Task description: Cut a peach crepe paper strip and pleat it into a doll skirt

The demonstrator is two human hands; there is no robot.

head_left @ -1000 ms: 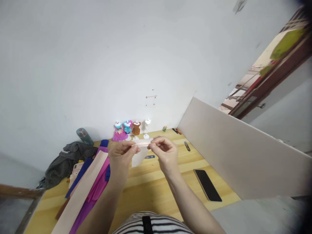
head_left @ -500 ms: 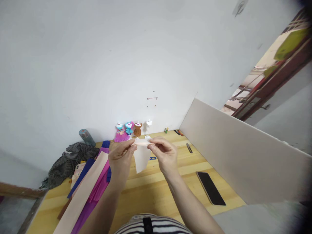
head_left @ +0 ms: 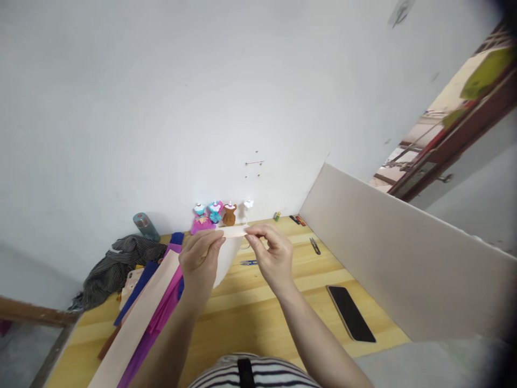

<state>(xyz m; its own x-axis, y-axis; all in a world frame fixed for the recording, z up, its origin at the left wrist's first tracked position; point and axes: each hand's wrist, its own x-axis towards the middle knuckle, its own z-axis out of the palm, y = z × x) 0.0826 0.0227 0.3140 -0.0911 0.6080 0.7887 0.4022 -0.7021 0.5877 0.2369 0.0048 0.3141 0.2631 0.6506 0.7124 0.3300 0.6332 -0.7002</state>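
A pale pink piece of what looks like crepe paper [head_left: 234, 231] is stretched between my hands above the table, its top edge folded into a narrow band. My left hand [head_left: 202, 258] pinches the band's left end, thumb below and fingers above. At the other end my right hand [head_left: 275, 256] holds it between thumb and fingertips. The rest of the sheet hangs down beside my left hand, partly hidden by it. Just beyond lie blue thread snips [head_left: 249, 262] on the wooden table [head_left: 238, 312].
Small dress forms in paper outfits [head_left: 215, 212] and a bare white one [head_left: 247, 209] stand by the wall. Coloured paper strips [head_left: 141, 312], striped cloth [head_left: 121, 264] and a flask [head_left: 146, 226] are left; a phone [head_left: 350, 313], black snips [head_left: 315, 246] and a white panel [head_left: 396, 258] right.
The hanging part of the paper has swung left towards my left hand, uncovering more of the blue snips. Both hands keep their pinch on the band.
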